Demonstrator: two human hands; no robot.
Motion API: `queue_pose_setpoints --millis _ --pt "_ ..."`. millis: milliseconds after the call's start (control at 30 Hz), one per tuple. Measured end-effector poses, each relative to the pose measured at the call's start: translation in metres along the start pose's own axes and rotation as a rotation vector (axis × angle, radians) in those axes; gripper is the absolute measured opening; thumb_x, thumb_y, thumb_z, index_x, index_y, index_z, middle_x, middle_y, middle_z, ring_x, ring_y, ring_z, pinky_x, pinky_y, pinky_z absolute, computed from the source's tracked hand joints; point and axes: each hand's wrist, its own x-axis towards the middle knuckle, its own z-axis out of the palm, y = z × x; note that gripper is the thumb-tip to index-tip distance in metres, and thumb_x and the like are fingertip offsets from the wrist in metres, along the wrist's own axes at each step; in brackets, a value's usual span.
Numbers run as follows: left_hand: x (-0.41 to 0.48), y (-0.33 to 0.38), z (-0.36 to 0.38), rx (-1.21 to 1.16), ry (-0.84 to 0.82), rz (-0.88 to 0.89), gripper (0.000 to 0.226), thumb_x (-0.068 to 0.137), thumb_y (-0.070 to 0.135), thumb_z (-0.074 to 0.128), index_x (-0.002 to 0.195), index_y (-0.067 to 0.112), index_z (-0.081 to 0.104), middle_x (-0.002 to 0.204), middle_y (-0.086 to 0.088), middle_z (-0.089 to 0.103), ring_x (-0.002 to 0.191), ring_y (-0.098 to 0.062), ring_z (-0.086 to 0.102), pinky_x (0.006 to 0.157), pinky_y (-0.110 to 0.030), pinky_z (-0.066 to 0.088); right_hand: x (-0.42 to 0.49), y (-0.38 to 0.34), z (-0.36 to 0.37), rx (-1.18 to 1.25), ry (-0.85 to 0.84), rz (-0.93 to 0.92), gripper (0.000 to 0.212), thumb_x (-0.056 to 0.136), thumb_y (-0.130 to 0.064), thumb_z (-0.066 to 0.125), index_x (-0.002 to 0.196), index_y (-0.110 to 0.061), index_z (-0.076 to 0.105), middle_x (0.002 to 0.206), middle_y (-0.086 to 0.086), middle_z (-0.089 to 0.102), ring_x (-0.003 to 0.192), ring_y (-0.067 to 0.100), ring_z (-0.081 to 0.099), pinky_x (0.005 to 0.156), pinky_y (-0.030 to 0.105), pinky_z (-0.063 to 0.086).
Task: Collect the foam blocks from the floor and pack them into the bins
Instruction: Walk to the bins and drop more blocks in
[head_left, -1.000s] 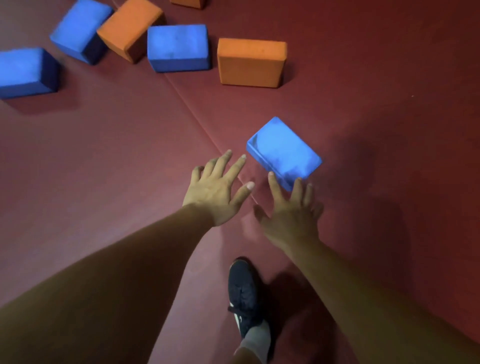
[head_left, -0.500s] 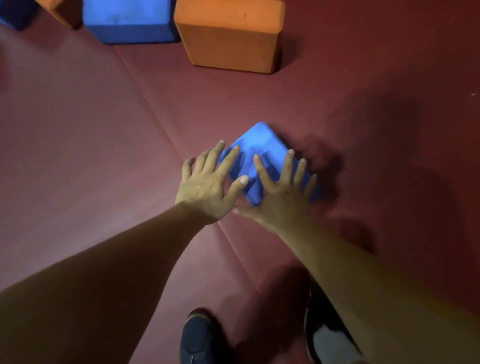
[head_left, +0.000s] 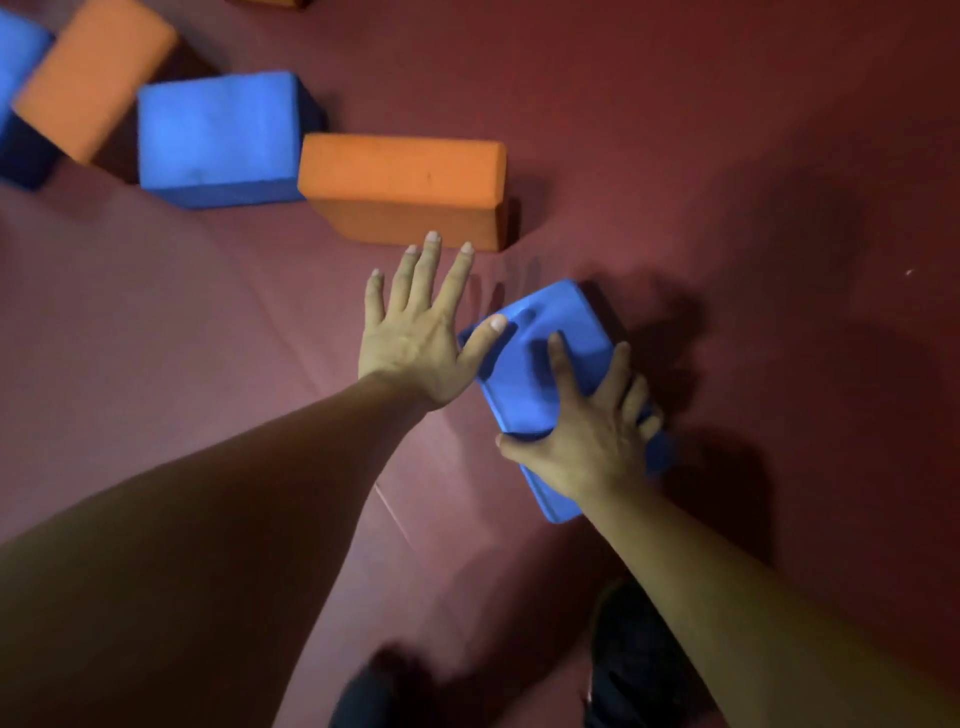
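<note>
The grip is the right hand (head_left: 587, 441), grasping the blue block (head_left: 524, 384): thumb hooked on its left long edge, fingers curled over the right one, so the hand spans the short width near the middle. The block's long axis runs away from the person, its far end leaning a little left. The dark shadow around it suggests it is coming off the floor (head_left: 727, 156), though I cannot tell whether it is fully clear. The left hand (head_left: 415, 343) is released, flat with fingers spread. Only its thumb tip lies over the block's far left corner, and whether it presses there I cannot tell. Its fingertips point at the orange block (head_left: 405, 182) just beyond and stop a little short of its near face. That block lies with its long axis across the view, so the left hand is plainly the nearer one for it. A second blue block (head_left: 218, 135) sits touching the orange one's left end. No bin is in view. Half a second ago both hands lay flat on the blue block. Since then the right has closed round it, the left has slid off toward the orange block, and the block has turned.
</note>
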Motion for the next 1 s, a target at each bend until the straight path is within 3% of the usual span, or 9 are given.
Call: queue_pose_setpoints --millis 200,300,367,433,500,567,633,800,1000 --pt "0.082 -0.009 -0.031 0.114 0.059 0.07 0.098 0.08 0.089 0.0 0.16 0.033 -0.008 0.169 -0.011 -0.012 0.155 -0.029 -0.01 0.123 -0.056 0.002 0.043 0.001 -0.042 0.083 -0.013 0.138 0.129 0.052 -0.09 0.068 0.15 -0.061 -0.011 0.164 0.016 -0.01 0.145 0.045 0.014 0.111 0.065 0.023" --pt "0.135 -0.015 -0.033 0.193 0.049 0.161 0.104 0.075 0.093 0.001 0.16 0.033 -0.011 0.168 -0.011 -0.013 0.155 -0.032 -0.014 0.122 -0.058 0.002 0.065 0.001 -0.039 0.149 0.047 0.237 0.128 0.051 -0.091 0.066 0.15 -0.06 -0.01 0.164 0.017 -0.003 0.141 0.046 0.021 0.112 0.064 0.024" --pt "0.167 -0.018 -0.031 0.243 -0.009 0.222 0.11 0.072 0.097 0.006 0.16 0.033 -0.011 0.169 -0.012 -0.005 0.155 -0.035 -0.008 0.122 -0.059 0.001 0.077 -0.004 -0.031 0.204 0.093 0.318 0.129 0.05 -0.091 0.065 0.151 -0.06 -0.009 0.163 0.017 0.003 0.138 0.046 0.025 0.112 0.063 0.027" --pt "0.187 -0.02 -0.026 0.26 -0.056 0.301 0.119 0.068 0.101 0.011 0.162 0.029 0.007 0.159 -0.02 0.033 0.147 -0.041 0.028 0.119 -0.06 0.016 0.083 -0.009 -0.023 0.246 0.124 0.385 0.129 0.05 -0.092 0.065 0.151 -0.06 -0.008 0.162 0.018 0.007 0.136 0.046 0.028 0.11 0.063 0.03" --pt "0.192 -0.022 -0.018 0.251 -0.019 0.382 0.124 0.064 0.102 0.022 0.155 0.019 0.036 0.124 -0.02 0.06 0.112 -0.042 0.057 0.099 -0.054 0.04 0.083 -0.016 -0.016 0.252 0.163 0.423 0.129 0.049 -0.093 0.061 0.153 -0.057 -0.005 0.162 0.021 0.011 0.134 0.048 0.033 0.107 0.063 0.033" --pt "0.183 -0.017 -0.019 0.245 -0.033 0.418 0.117 0.06 0.1 0.033 0.14 0.017 0.052 0.111 -0.016 0.06 0.1 -0.039 0.059 0.084 -0.05 0.043 0.075 -0.022 -0.016 0.276 0.169 0.456 0.128 0.05 -0.094 0.059 0.155 -0.055 -0.003 0.162 0.022 0.013 0.134 0.049 0.034 0.105 0.064 0.034" --pt "0.17 -0.006 -0.028 0.23 -0.054 0.461 0.111 0.058 0.1 0.035 0.13 0.018 0.056 0.11 -0.014 0.059 0.102 -0.037 0.058 0.083 -0.05 0.044 0.058 -0.027 -0.023 0.35 0.156 0.514 0.127 0.052 -0.092 0.062 0.155 -0.055 -0.003 0.163 0.02 0.009 0.138 0.047 0.029 0.107 0.064 0.031" --pt "0.118 0.066 -0.072 0.177 -0.095 0.589 0.116 0.061 0.1 0.035 0.147 0.022 0.044 0.121 -0.013 0.058 0.112 -0.037 0.058 0.092 -0.051 0.045 -0.02 -0.015 -0.062 0.481 0.176 0.677 0.123 0.055 -0.093 0.058 0.15 -0.058 -0.011 0.164 0.014 -0.002 0.144 0.043 0.017 0.112 0.063 0.024" --pt "0.017 0.177 -0.125 0.168 -0.164 0.83 0.115 0.066 0.095 0.044 0.158 0.03 0.023 0.133 -0.011 0.053 0.113 -0.042 0.058 0.094 -0.048 0.045 -0.151 0.038 -0.097 0.636 0.303 0.934 0.119 0.055 -0.094 0.051 0.149 -0.06 -0.013 0.162 0.011 0.002 0.143 0.041 0.023 0.111 0.06 0.028"
